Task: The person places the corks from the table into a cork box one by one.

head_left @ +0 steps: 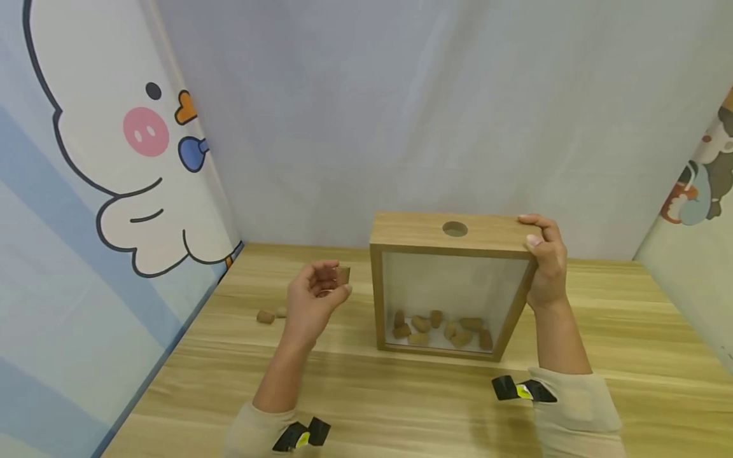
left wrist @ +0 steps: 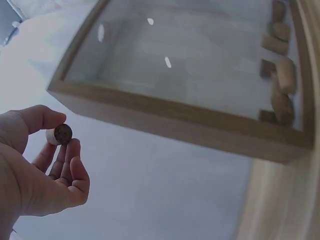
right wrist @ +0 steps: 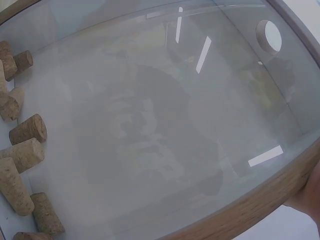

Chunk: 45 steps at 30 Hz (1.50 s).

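Observation:
A cork is pinched between the thumb and fingers of my left hand, to the left of a wooden shadow box. In the left wrist view the dark round end of this cork faces the camera. The box stands upright with a clear front pane and a round hole in its top. Several corks lie along the bottom inside. My right hand grips the box's upper right corner, thumb on top. In the right wrist view corks show behind the pane.
Two loose corks lie on the wood-grain table left of the box, one partly hidden behind my left hand. A pale curtain hangs behind the table, and a cartoon-printed cloth stands at the left.

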{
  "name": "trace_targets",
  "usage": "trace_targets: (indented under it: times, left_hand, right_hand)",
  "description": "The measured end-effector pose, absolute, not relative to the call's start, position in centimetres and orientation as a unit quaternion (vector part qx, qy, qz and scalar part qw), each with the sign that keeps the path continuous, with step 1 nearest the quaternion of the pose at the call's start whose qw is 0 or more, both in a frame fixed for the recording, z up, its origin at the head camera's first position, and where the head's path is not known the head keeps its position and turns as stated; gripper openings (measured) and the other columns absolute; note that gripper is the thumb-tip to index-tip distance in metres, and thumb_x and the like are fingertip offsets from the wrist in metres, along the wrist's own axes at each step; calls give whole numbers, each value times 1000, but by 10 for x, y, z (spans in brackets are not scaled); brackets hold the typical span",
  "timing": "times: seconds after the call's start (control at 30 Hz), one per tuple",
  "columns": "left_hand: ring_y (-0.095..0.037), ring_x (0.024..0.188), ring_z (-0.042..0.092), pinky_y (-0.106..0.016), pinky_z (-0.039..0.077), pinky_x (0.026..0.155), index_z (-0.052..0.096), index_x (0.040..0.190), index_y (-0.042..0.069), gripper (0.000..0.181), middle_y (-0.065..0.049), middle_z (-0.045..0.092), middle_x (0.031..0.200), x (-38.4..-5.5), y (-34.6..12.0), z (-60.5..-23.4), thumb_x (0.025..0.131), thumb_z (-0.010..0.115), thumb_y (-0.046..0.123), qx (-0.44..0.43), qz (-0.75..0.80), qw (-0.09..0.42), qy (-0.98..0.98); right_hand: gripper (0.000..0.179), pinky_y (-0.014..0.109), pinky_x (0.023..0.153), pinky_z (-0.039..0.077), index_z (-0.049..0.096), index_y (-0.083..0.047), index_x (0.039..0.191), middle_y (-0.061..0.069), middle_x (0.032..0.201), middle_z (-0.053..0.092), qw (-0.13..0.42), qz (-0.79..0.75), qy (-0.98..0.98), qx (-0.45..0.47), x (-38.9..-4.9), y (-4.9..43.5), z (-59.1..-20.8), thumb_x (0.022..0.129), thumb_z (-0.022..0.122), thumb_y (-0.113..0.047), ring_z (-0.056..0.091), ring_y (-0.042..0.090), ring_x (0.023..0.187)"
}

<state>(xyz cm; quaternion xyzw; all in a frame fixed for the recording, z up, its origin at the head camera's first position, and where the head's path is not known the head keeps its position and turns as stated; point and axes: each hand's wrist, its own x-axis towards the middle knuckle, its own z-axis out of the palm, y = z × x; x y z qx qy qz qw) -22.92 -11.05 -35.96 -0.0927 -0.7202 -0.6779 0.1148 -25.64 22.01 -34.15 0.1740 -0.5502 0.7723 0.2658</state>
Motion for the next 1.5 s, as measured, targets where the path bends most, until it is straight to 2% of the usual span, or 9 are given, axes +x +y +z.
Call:
trace_targets:
  times: [0.23,0.5,0.83,1.07,1.3,1.5]
  left_hand:
    - [-24,85,57,-25,47,70,59,112,2,36,-11,59,98,-221,-96,-337,79,72,0,-152,-689,176,-686]
    - [-25,89,57,-33,48,79,58,113,-2,36,-11,58,99,-218,-75,-309,79,70,-5,-214,-693,211,-656]
    - [-22,84,61,-33,51,73,57,104,-4,32,-13,61,93,-232,-39,-279,75,71,-9,-277,-686,238,-630]
    - [-15,80,64,-28,50,73,61,99,1,30,-8,66,91,-254,-13,-267,74,78,2,-261,-646,210,-686]
    - [-14,77,63,-25,51,69,62,107,5,38,-7,64,88,-269,11,-259,73,77,-2,-250,-642,159,-708]
    - [-12,75,61,-23,50,67,65,101,6,32,-1,63,86,-275,21,-259,72,79,0,-246,-617,135,-735]
  right_hand:
    - [30,35,71,36,61,-9,106,14,104,45,268,773,-547,178,-258,220,-342,84,43,-15,43,25,90]
    - [29,34,69,36,62,-10,105,14,103,45,269,773,-551,167,-257,220,-341,83,44,-16,43,24,89]
    - [30,38,72,33,61,-10,105,13,106,45,268,770,-555,163,-257,219,-341,82,43,-16,41,25,92]
    - [30,39,75,31,62,-10,106,14,107,44,272,773,-548,166,-258,220,-343,83,43,-15,40,26,94]
    - [30,40,76,31,62,-10,105,13,108,44,270,775,-547,166,-259,221,-343,83,43,-16,40,26,95]
    - [31,40,76,30,62,-10,106,13,109,44,269,774,-549,163,-259,221,-343,83,43,-16,40,26,96]
